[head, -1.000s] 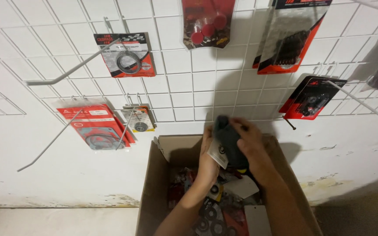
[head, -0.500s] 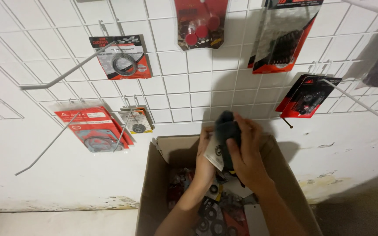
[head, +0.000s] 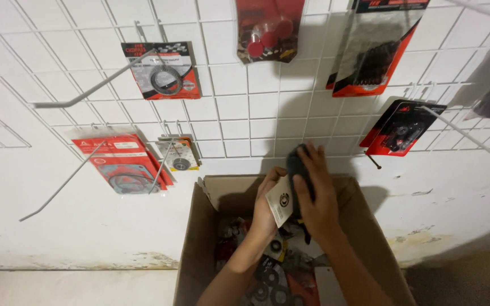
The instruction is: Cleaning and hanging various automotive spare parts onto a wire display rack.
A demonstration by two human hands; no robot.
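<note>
1. We are holding a small packet between our left hand and right hand, above the far edge of the open cardboard box.
2. More packets are lying inside the box, below our hands.
3. The wire grid is standing behind the box.
4. A ring packet is hanging at the grid's upper left, a gasket packet at its lower left edge.

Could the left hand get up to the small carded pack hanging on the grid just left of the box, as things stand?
Probably yes. The left hand is over the cardboard box, touching the packet that both hands hold. The small carded pack hangs up-left with open wall between; only the long wire hook crosses in front of it.
</note>
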